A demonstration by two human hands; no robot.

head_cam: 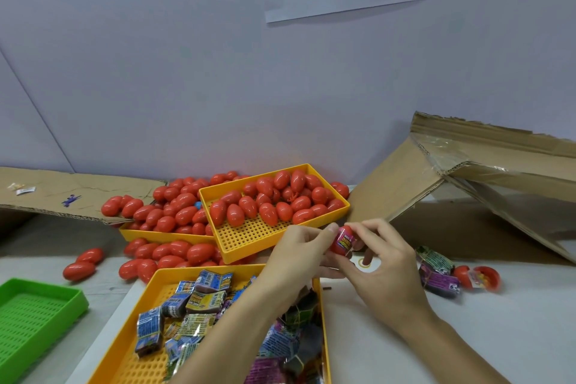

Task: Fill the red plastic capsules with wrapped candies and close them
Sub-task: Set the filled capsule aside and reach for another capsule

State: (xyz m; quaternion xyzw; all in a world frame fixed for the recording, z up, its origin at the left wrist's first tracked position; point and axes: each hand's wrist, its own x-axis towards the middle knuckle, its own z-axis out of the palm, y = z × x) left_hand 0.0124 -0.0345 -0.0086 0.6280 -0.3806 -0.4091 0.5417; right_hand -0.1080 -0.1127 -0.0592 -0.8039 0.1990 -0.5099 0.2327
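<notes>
Near the middle of the frame, both hands met over the white surface [467,337]. The left hand [299,254] and the right hand [381,262] together pinched a red capsule [342,241] between their fingertips, with a pink wrapped candy showing at its open side; whether the capsule was fully shut could not be told. The capsule sat just in front of the near corner of a yellow tray [249,235] that held a heap of closed red capsules [274,199] at its far end.

To the left of that tray, a second yellow tray [149,235] lay partly under it, piled with more capsules, and others had spilled onto the surface around it. At the bottom centre, beneath the left forearm, a third yellow tray [137,321] held wrapped candies [193,302] in blue, yellow, green and purple wrappers.

At the right of the frame, a few wrapped candies [436,271] lay on the surface beside an open capsule half [484,277] with something colourful inside. A green tray [34,318] sat at the lower left. Torn cardboard [467,184] leaned at the right, and another flat piece [62,193] lay at the left against the pale wall.
</notes>
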